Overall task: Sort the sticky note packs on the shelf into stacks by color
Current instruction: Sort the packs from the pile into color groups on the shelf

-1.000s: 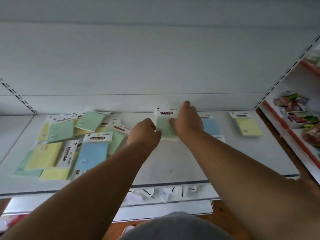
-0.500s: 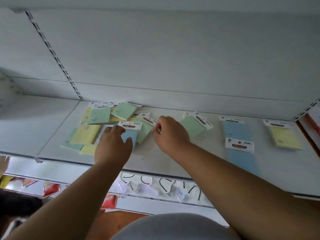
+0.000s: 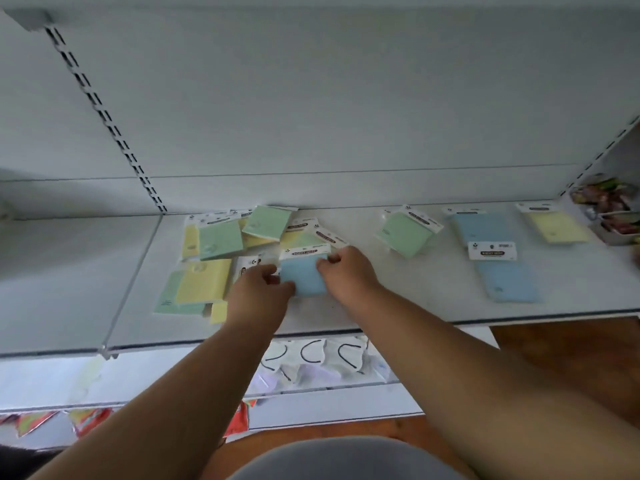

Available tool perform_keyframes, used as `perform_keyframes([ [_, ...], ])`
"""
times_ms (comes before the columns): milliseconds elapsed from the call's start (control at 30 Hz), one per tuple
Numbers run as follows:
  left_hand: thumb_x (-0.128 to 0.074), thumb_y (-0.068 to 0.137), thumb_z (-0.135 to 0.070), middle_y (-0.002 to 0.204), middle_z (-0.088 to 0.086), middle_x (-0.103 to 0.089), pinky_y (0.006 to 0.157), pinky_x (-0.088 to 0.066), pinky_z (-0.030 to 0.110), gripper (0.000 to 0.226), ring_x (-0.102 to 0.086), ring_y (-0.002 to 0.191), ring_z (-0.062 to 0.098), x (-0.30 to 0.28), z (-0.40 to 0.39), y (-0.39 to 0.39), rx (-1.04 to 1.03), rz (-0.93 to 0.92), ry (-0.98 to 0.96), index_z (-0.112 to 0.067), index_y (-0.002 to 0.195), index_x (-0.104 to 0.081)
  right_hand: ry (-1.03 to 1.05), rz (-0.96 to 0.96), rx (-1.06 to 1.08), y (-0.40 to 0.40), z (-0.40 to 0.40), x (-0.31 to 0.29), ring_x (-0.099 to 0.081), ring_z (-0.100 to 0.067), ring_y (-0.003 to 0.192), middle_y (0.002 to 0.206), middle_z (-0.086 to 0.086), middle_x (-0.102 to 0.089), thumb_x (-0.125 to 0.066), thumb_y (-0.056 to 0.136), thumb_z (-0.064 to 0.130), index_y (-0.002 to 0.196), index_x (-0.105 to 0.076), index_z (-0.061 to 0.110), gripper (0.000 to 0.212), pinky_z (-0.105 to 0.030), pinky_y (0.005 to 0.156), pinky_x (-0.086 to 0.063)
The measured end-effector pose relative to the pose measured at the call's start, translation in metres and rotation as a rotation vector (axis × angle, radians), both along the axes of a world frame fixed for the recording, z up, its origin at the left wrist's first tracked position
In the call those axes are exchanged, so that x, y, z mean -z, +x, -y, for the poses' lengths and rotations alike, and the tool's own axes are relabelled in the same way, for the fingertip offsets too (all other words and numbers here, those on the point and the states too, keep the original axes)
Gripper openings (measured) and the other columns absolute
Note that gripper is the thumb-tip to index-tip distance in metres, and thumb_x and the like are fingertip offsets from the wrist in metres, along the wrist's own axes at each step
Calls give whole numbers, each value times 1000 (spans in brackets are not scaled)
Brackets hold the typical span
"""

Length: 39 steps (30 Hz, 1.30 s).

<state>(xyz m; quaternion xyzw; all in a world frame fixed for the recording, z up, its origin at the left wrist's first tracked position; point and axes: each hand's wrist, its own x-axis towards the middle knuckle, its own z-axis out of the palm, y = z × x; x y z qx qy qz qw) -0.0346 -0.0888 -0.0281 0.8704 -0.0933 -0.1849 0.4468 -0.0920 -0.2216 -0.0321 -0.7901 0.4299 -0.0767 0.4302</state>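
A blue sticky note pack (image 3: pixel 304 273) is held at the right edge of the mixed pile (image 3: pixel 221 258) of green, yellow and blue packs on the white shelf (image 3: pixel 398 296). My left hand (image 3: pixel 259 292) grips its left side and my right hand (image 3: pixel 346 271) pinches its right side. Farther right lie a green pack (image 3: pixel 405 233), two blue packs (image 3: pixel 485 230) (image 3: pixel 505 282) one in front of the other, and a yellow pack (image 3: pixel 557 226).
A slotted upright (image 3: pixel 104 116) runs up the back panel at left. A tray of wrapped goods (image 3: pixel 616 216) sits on the neighbouring shelf at far right. Below the shelf edge hang packaged items (image 3: pixel 311 358) and red packets (image 3: pixel 90 420).
Both hands left the green pack at mid shelf, moved left to the mixed pile and took hold of a blue pack. The view swung left, then back a little.
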Motion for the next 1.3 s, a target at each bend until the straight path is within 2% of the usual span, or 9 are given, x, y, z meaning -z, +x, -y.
perform_keyframes([
  [100, -74, 73, -15, 82, -2, -65, 65, -43, 33, 43, -54, 63, 18, -3, 12, -11, 14, -168, -258, -18, 116, -68, 17, 123, 93, -23, 13, -16, -59, -20, 90, 97, 0, -62, -64, 86, 32, 103, -59, 16, 23, -28, 77, -44],
  [167, -72, 80, -13, 90, -3, -64, 57, -42, 26, 43, -53, 59, 15, -6, 26, -25, 112, -186, -323, -29, 119, -64, -3, 160, 143, -41, 28, -24, -55, -16, 80, 90, 4, -58, -63, 85, 29, 98, -56, 19, 18, -26, 69, -40],
  [267, -69, 86, -15, 91, -5, -64, 44, -44, 18, 44, -55, 52, 13, -10, 51, -51, 268, -92, -277, -43, 117, -55, 1, 180, 225, -74, 56, -26, -53, -16, 71, 78, 3, -57, -63, 86, 34, 84, -55, 18, 18, -26, 57, -37],
  [367, -69, 86, -18, 82, -9, -63, 41, -42, 14, 43, -55, 51, 7, -14, 84, -76, 415, -6, -188, -43, 117, -54, -1, 172, 319, -114, 85, -21, -58, -25, 76, 82, -5, -61, -64, 85, 43, 77, -54, 17, 29, -36, 65, -46],
  [600, -63, 89, -29, 79, -16, -60, 76, -49, 25, 49, -62, 78, 13, -14, 187, -150, 624, 138, 8, -30, 135, -48, -311, -141, 262, -194, 181, -25, -54, -25, 73, 71, -2, -54, -62, 88, 43, 67, -49, 16, 36, -29, 63, -34],
  [733, -57, 91, -33, 108, -5, -67, 91, -48, 31, 51, -60, 107, 20, -8, 228, -174, 577, 223, 139, -25, 140, -44, -374, -233, 135, -203, 229, -21, -52, -24, 76, 79, -4, -55, -62, 87, 47, 81, -52, 14, 35, -29, 65, -35],
  [867, -56, 87, -36, 120, 0, -61, 92, -50, 35, 50, -60, 108, 20, 2, 242, -188, 532, 266, 248, -26, 135, -49, -386, -312, 68, -206, 249, -10, -60, -26, 80, 87, -5, -60, -70, 77, 51, 95, -56, 15, 43, -33, 66, -49],
  [1067, -62, 84, -46, 117, -2, -57, 88, -51, 33, 47, -61, 102, 18, 7, 239, -202, 449, 318, 292, -26, 126, -56, -553, -281, -44, -208, 244, -11, -62, -30, 94, 100, -7, -61, -65, 85, 40, 102, -49, 14, 35, -35, 66, -46],
  [1300, -62, 84, -43, 108, -10, -59, 75, -44, 24, 41, -59, 91, 9, 0, 199, -179, 293, 358, 271, -28, 122, -57, -506, -3, -282, -169, 189, -27, -53, -21, 75, 86, 1, -58, -56, 89, 36, 84, -47, 20, 19, -29, 62, -38],
])
